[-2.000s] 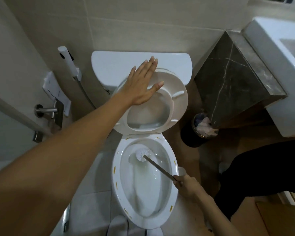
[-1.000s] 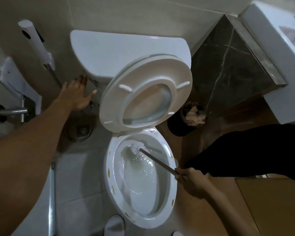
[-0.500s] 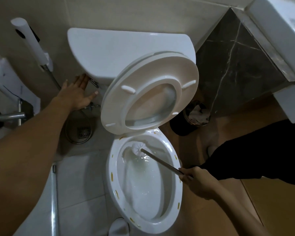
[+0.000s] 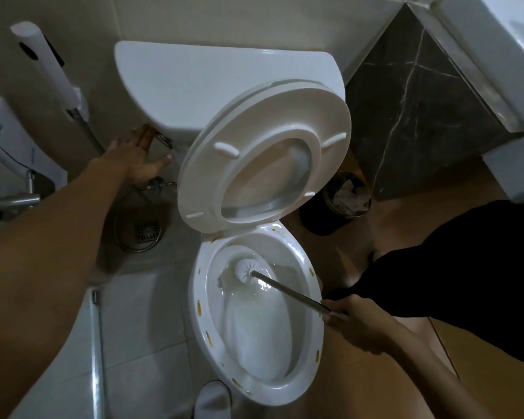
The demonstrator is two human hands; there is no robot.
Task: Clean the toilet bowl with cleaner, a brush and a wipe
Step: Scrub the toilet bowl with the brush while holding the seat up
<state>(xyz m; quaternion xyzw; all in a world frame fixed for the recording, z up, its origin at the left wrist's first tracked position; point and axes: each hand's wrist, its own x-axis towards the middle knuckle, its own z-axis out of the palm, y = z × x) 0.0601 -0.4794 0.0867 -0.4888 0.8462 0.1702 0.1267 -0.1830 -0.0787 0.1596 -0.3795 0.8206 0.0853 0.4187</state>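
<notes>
1. Step in hand looks like brushing + flush. The person's right hand (image 4: 356,323) has its grip wrapped tight around the metal handle of the toilet brush (image 4: 288,288), down at the right rim of the toilet bowl (image 4: 307,306).

2. Brush head (image 4: 245,270) is white, round, sitting at the back of the bowl's inside, near the waterline. Water around it looks stirred up and glinting, so prob a flush running or just fresh scrubbing, can't tell which.

3. Left hand (image 4: 136,160) is reached out to the left side of the tank (image 4: 224,86), fingers spread, palm open, holding nothing. It's right by the small metal flush lever (image 4: 163,140). Whether a finger is actually touching it, can't tell from this angle.

4. Seat and lid (image 4: 263,158) are up, leaning back on the tank, so the rim is fully exposed. Yellowish marks dotted round the rim, maybe cleaner or residue, hard to say.

5. Next move imo: press the lever w/ the left hand if it's not pressed, keep the brush head under the rim while water runs, work round the bowl.

6. Wipe + cleaner bottle aren't in view, so the wipe step prob comes later. Small bin (image 4: 345,196) w/ paper sits right of the toilet, bidet sprayer (image 4: 47,68) on the wall at left.
</notes>
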